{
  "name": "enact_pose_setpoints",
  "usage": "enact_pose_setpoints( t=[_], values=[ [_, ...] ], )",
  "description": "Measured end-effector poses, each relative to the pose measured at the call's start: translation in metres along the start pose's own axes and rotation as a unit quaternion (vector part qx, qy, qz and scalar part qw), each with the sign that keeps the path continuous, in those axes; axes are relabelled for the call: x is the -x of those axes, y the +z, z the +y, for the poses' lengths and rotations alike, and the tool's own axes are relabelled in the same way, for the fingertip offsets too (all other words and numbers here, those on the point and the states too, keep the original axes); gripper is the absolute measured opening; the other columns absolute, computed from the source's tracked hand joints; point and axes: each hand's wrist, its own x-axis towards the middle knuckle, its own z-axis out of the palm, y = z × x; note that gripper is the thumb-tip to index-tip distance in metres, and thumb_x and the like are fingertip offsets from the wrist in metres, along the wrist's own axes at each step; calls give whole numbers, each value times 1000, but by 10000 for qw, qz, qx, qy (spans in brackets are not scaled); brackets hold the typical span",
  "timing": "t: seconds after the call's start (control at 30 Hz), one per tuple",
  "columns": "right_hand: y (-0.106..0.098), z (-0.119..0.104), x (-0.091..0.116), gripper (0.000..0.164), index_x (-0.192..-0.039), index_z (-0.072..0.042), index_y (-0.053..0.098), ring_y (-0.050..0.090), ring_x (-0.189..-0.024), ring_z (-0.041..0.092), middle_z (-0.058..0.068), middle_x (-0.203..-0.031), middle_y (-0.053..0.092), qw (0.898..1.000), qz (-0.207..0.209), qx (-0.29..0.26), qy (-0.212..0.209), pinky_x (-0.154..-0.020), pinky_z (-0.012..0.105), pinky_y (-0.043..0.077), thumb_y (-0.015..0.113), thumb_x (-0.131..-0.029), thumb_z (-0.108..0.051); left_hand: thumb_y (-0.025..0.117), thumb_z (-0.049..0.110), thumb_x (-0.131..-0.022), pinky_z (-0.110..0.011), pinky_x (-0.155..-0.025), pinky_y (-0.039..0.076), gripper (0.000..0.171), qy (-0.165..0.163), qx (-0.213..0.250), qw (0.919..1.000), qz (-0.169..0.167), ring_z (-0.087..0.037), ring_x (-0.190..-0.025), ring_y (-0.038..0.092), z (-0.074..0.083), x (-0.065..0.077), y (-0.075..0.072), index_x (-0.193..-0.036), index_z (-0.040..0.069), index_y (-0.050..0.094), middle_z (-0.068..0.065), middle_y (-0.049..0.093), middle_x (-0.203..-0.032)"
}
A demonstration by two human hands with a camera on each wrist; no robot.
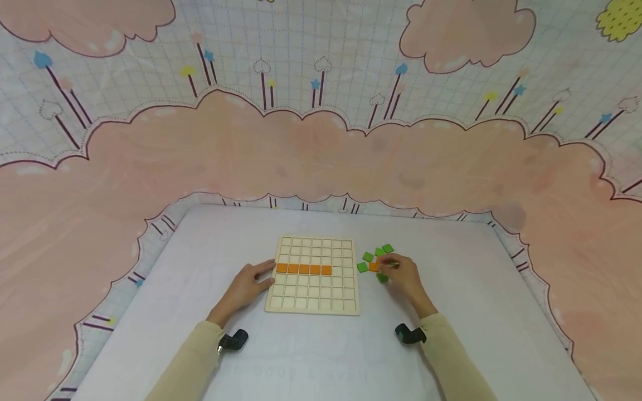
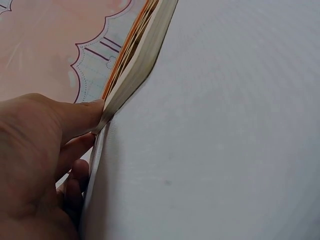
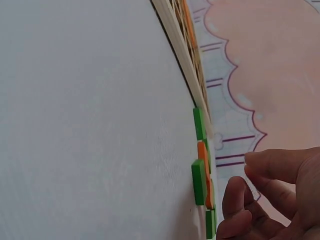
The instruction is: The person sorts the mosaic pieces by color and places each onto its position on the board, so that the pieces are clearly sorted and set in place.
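Observation:
A square wooden grid board (image 1: 312, 291) lies flat, with a row of several orange square tiles (image 1: 304, 269) across its middle from the left edge. My left hand (image 1: 242, 288) rests against that left edge, thumb and forefinger apart; in the left wrist view the thumb (image 2: 82, 117) touches the board's side. To the right of the board, my right hand (image 1: 405, 277) hovers over a small group of tiles, fingers bent near a loose orange tile (image 1: 373, 267). The right wrist view shows no tile between thumb and forefinger (image 3: 272, 165).
Several loose green tiles (image 1: 363, 267) surround the orange one, partly covered by the right hand. All lie on a white tabletop (image 1: 311, 356). A patterned pink cloth (image 1: 321, 156) hangs behind. Each wrist wears a small black device (image 1: 234, 340).

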Motion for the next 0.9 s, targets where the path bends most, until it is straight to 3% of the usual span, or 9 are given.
enact_pose_setpoints(
  t=[0.17, 0.33, 0.5, 0.9],
  values=[
    [-3, 7, -6, 24, -112, -6, 71, 62, -89, 22, 14, -110, 71, 10000, 22, 19, 50, -68, 25, 49, 69, -90, -14, 66, 26, -94, -57, -107, 36, 53, 40, -31, 10000, 22, -37, -131, 45, 1, -1, -1, -143, 17, 52, -2, 47, -152],
    [-4, 11, -8, 26, -113, -4, 70, 60, -91, 23, 14, -110, 71, 9999, -24, 130, 108, -68, 24, 48, 68, -90, -15, 67, 26, -93, -47, -95, 43, 53, 29, -143, 9999, 72, -27, -111, 53, 1, -2, 0, -143, 19, 52, -3, 52, -148],
    [-5, 12, -11, 26, -110, -3, 71, 59, -88, 22, 13, -100, 70, 9997, -45, 204, 91, -68, 25, 46, 69, -88, -15, 68, 28, -93, -37, -83, 42, 53, -30, -214, 9997, 116, -20, -93, 48, 1, -2, 0, -143, 21, 53, -9, 60, -137],
    [-7, 12, -19, 29, -111, -6, 72, 52, -81, 22, 11, -91, 64, 9979, -15, 601, 243, -66, 29, 39, 69, -85, -17, 69, 27, -92, -32, -77, 40, 53, -85, -209, 9996, 144, -19, -88, 45, 0, -1, 2, -143, 23, 53, -10, 62, -119]
  ],
)
